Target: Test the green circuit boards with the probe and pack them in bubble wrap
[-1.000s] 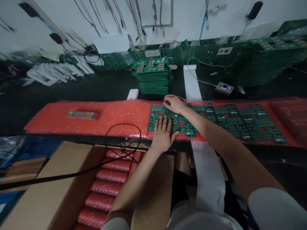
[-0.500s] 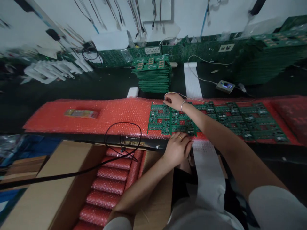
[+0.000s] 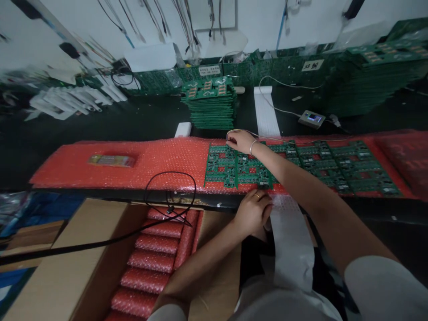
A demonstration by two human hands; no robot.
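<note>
Green circuit boards lie in a row on red bubble wrap. Over the far edge of the boards at the left end of the row, my right hand is closed in a pinch on the end of a thin cable. That cable's tip is hidden by the fingers. My left hand is at the table's front edge, just below the boards, its fingers curled in. Whatever it may hold is hidden. Beside its fingertips, a white paper strip hangs from the table toward the lap.
Behind the boards stand a stack of green panels, a white paper roll and a small meter with a lit screen. An open carton with red bubble-wrapped rolls is below left, crossed by a black cable.
My left hand has shifted slightly right and down, away from the boards' near edge. My right hand keeps its pinch at the far edge. The whole view has shifted slightly.
</note>
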